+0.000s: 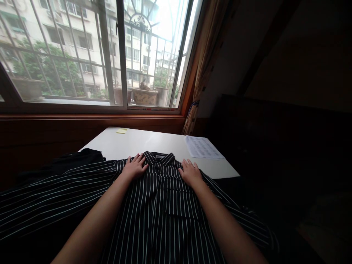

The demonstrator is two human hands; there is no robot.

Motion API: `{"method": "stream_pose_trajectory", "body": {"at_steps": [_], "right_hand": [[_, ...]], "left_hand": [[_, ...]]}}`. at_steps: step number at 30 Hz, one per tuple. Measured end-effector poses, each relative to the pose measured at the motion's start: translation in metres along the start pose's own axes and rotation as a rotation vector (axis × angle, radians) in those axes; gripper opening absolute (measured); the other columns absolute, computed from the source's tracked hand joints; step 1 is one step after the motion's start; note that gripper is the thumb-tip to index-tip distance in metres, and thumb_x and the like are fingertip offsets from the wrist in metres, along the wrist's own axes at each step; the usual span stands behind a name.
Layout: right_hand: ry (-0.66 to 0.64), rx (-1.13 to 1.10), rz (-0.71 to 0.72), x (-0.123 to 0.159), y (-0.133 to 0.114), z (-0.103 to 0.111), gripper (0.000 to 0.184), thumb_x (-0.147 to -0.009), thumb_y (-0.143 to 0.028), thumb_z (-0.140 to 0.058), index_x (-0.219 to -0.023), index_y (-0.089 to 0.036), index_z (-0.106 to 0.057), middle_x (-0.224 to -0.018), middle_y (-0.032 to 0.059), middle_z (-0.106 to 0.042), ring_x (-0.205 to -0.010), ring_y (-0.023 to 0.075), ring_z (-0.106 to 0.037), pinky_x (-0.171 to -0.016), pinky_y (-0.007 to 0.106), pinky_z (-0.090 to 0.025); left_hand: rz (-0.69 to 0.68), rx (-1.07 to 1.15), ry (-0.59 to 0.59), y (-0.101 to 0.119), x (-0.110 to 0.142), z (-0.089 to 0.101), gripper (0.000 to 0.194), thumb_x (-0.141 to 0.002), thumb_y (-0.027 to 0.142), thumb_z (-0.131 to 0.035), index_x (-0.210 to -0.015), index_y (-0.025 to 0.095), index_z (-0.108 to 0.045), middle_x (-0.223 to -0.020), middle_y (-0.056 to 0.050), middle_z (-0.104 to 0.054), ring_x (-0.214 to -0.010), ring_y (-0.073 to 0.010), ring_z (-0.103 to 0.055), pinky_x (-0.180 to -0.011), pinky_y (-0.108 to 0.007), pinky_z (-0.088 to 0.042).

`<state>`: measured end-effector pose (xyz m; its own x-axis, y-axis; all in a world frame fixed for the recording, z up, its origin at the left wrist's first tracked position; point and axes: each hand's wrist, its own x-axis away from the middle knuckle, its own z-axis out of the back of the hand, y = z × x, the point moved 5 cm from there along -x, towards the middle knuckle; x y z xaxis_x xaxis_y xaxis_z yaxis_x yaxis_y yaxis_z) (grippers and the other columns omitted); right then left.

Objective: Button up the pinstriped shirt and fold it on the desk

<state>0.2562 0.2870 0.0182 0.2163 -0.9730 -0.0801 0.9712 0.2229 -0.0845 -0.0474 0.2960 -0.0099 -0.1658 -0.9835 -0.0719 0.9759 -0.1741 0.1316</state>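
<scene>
A black shirt with white stripes (pixel 154 194) lies spread out, front side up, with its collar (pixel 161 158) towards the window. Its sleeves reach out to both sides, the left one beyond the picture's edge. My left hand (pixel 135 167) rests flat on the left shoulder beside the collar, fingers spread. On the opposite shoulder lies my right hand (pixel 190 173), also flat with its fingers apart. Neither hand grips the cloth. My forearms cover parts of the shirt's sides.
Under the shirt is a white table (pixel 154 137). Printed sheets (pixel 203 147) lie at its right edge, a yellow sticky note (pixel 121 131) at its far left. Dark cloth (pixel 79 160) is bunched at the left. Behind stand a barred window (pixel 90 55) and a tied curtain (pixel 196 102).
</scene>
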Motion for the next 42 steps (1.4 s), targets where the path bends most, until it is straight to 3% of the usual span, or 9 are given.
{"method": "stream_pose_trajectory", "body": {"at_steps": [3, 7, 11, 17, 22, 26, 33, 37, 42], "right_hand": [[0.031, -0.021, 0.077, 0.009, -0.036, 0.006, 0.058, -0.102, -0.036, -0.029, -0.153, -0.008, -0.035, -0.162, 0.0128, -0.027, -0.152, 0.0239, -0.013, -0.122, 0.045, -0.003], [-0.024, -0.071, 0.264, 0.036, -0.103, -0.004, 0.065, -0.100, -0.055, -0.033, -0.153, -0.018, -0.037, -0.162, 0.0040, -0.028, -0.151, 0.0195, -0.021, -0.123, 0.038, -0.014], [-0.069, -0.197, 0.401, 0.065, -0.153, -0.017, 0.071, -0.099, -0.059, -0.033, -0.155, -0.015, -0.032, -0.163, 0.0081, -0.023, -0.152, 0.0235, -0.016, -0.123, 0.045, -0.012], [-0.023, -0.284, 0.367, 0.078, -0.171, -0.016, 0.067, -0.100, -0.053, -0.038, -0.154, -0.013, -0.034, -0.164, 0.0105, -0.022, -0.153, 0.0249, -0.014, -0.124, 0.047, -0.009], [-0.006, -0.378, 0.439, 0.092, -0.168, 0.000, 0.047, -0.098, -0.035, -0.048, -0.140, -0.017, -0.054, -0.150, 0.0087, -0.050, -0.142, 0.0222, -0.039, -0.123, 0.040, -0.022], [0.050, -0.439, 0.437, 0.103, -0.121, 0.023, 0.033, -0.098, -0.025, -0.046, -0.123, -0.024, -0.067, -0.132, 0.0019, -0.065, -0.126, 0.0169, -0.055, -0.112, 0.030, -0.038], [0.102, -0.297, -0.139, 0.113, 0.070, 0.067, 0.032, -0.085, -0.027, -0.064, -0.115, -0.019, -0.069, -0.122, 0.0137, -0.063, -0.119, 0.0275, -0.057, -0.105, 0.038, -0.040], [-0.074, -0.331, -0.306, 0.140, 0.149, 0.075, 0.034, -0.070, -0.025, -0.076, -0.103, -0.021, -0.073, -0.103, 0.0119, -0.070, -0.098, 0.0273, -0.066, -0.085, 0.034, -0.049], [-0.353, -0.495, -0.396, 0.169, 0.183, 0.073, 0.008, -0.063, -0.023, -0.075, -0.071, -0.021, -0.072, -0.071, 0.0055, -0.070, -0.065, 0.0198, -0.065, -0.058, 0.027, -0.047]], "left_hand": [[-0.004, 0.004, -0.009, -0.001, -0.002, -0.001, 0.068, -0.097, 0.061, -0.027, -0.155, 0.024, -0.031, -0.165, -0.008, -0.014, -0.153, -0.0305, -0.010, -0.118, -0.065, -0.006], [-0.015, 0.019, -0.004, -0.003, -0.005, 0.000, 0.069, -0.096, 0.062, -0.031, -0.154, 0.024, -0.034, -0.164, -0.008, -0.017, -0.153, -0.0320, -0.011, -0.118, -0.065, -0.007], [-0.028, 0.048, 0.057, -0.002, -0.002, 0.008, 0.068, -0.094, 0.060, -0.041, -0.151, 0.023, -0.038, -0.162, -0.010, -0.029, -0.151, -0.0340, -0.018, -0.117, -0.065, -0.012], [-0.155, 0.092, 0.245, 0.023, 0.015, 0.033, 0.044, -0.101, 0.028, -0.035, -0.141, 0.021, -0.051, -0.150, -0.011, -0.046, -0.142, -0.0256, -0.036, -0.121, -0.047, -0.024], [-0.440, 0.106, 0.156, 0.056, 0.025, 0.027, 0.042, -0.098, 0.030, -0.049, -0.139, 0.033, -0.055, -0.150, 0.001, -0.048, -0.143, -0.0200, -0.037, -0.120, -0.037, -0.030], [-0.460, 0.099, 0.088, 0.059, 0.027, 0.014, 0.044, -0.101, 0.045, -0.044, -0.144, 0.037, -0.048, -0.157, 0.002, -0.040, -0.148, -0.0238, -0.030, -0.122, -0.047, -0.023], [-0.432, 0.094, 0.029, 0.054, 0.024, 0.007, 0.047, -0.102, 0.053, -0.035, -0.148, 0.044, -0.039, -0.162, 0.007, -0.028, -0.151, -0.0217, -0.023, -0.123, -0.046, -0.016], [-0.421, 0.095, 0.013, 0.056, 0.024, 0.007, 0.047, -0.103, 0.053, -0.033, -0.149, 0.043, -0.038, -0.162, 0.007, -0.027, -0.151, -0.0214, -0.020, -0.123, -0.045, -0.014], [-0.411, 0.093, 0.009, 0.056, 0.025, 0.006, 0.048, -0.103, 0.053, -0.033, -0.149, 0.042, -0.039, -0.162, 0.007, -0.028, -0.152, -0.0206, -0.019, -0.124, -0.043, -0.012]]}}
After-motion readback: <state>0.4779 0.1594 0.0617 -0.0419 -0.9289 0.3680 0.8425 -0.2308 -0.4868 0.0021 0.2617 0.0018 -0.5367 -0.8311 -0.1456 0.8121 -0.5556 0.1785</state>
